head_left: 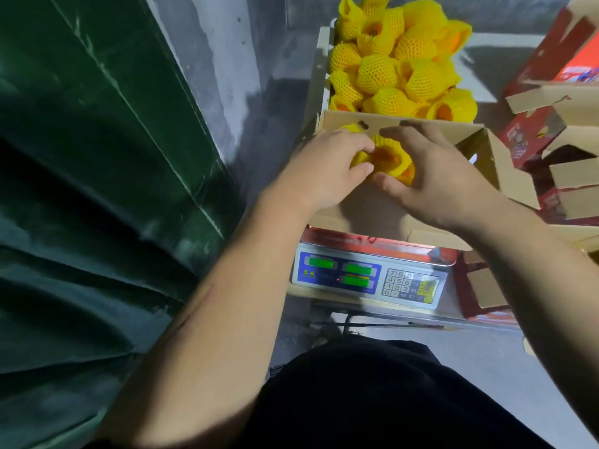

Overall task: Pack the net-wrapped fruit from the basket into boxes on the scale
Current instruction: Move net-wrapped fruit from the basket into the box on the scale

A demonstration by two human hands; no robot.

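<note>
Green tarp (97, 189) — grey floor (227, 76)

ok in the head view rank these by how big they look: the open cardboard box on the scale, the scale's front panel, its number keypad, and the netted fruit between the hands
1. open cardboard box
2. scale's front panel
3 and 4. number keypad and netted fruit: these look about alike, and the hands hide part of the fruit, so no ranking.

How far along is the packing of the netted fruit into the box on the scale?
Early on. The open cardboard box sits on the scale. Both the left hand and right hand are setting net-wrapped fruit into it. The basket behind remains heaped with netted fruit.
</note>
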